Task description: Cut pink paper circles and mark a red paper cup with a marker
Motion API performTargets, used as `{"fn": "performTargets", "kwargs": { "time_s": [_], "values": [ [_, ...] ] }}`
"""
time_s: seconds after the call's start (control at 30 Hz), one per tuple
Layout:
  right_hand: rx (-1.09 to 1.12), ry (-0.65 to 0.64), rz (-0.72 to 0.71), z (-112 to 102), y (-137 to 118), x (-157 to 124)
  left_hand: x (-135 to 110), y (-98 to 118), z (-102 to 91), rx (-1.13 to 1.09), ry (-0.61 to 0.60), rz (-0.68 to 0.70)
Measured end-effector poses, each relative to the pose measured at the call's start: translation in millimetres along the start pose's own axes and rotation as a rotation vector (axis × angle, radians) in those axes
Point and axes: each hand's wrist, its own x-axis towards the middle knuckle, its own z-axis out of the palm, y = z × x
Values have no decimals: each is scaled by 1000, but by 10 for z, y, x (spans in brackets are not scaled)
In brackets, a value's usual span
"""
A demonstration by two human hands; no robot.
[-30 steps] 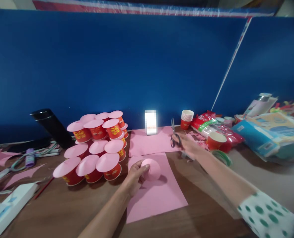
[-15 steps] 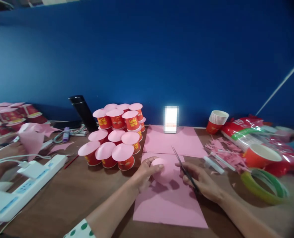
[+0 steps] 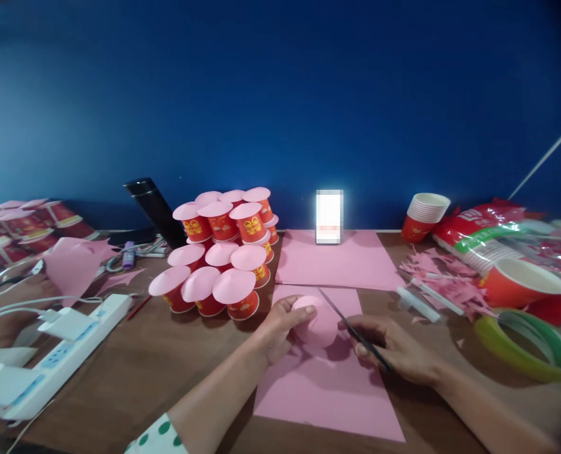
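My left hand [image 3: 283, 325] pinches a pink paper circle [image 3: 317, 325] at its left edge, thumb on top. In my right hand [image 3: 396, 347] is a pair of dark scissors [image 3: 356, 334], blades pointing up and left beside the circle's upper right edge. The blades look close together; whether they touch the paper I cannot tell. Beneath both hands lies a pink paper sheet [image 3: 328, 403]. More pink paper [image 3: 337, 265] is spread behind it. To the left stand several red paper cups [image 3: 242, 304] capped with pink paper circles [image 3: 233, 287], some stacked in a second tier.
A person's hand [image 3: 16, 309] holds pink paper [image 3: 75, 268] at the left, near a white power strip [image 3: 67, 353]. Right of me are stacked cups [image 3: 425, 217], pink scraps [image 3: 455, 287], a glue tube [image 3: 417, 306] and tape rolls [image 3: 526, 347]. A blurred bright screen [image 3: 329, 216] stands at the back.
The scissors have tilted further left, and their tips now lie nearer the circle. The circle has shifted slightly right in my left hand's grip. The view has moved a little.
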Motion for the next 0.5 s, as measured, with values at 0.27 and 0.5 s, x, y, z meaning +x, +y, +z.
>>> {"fn": "performTargets", "kwargs": {
  "time_s": [0.27, 0.5],
  "values": [
    [26, -53, 18, -56, 9, -7, -38, 25, 25, 38, 21, -41],
    [-11, -101, -6, -57, -55, 0, -26, -6, 7, 58, 18, -43]
  ]
}}
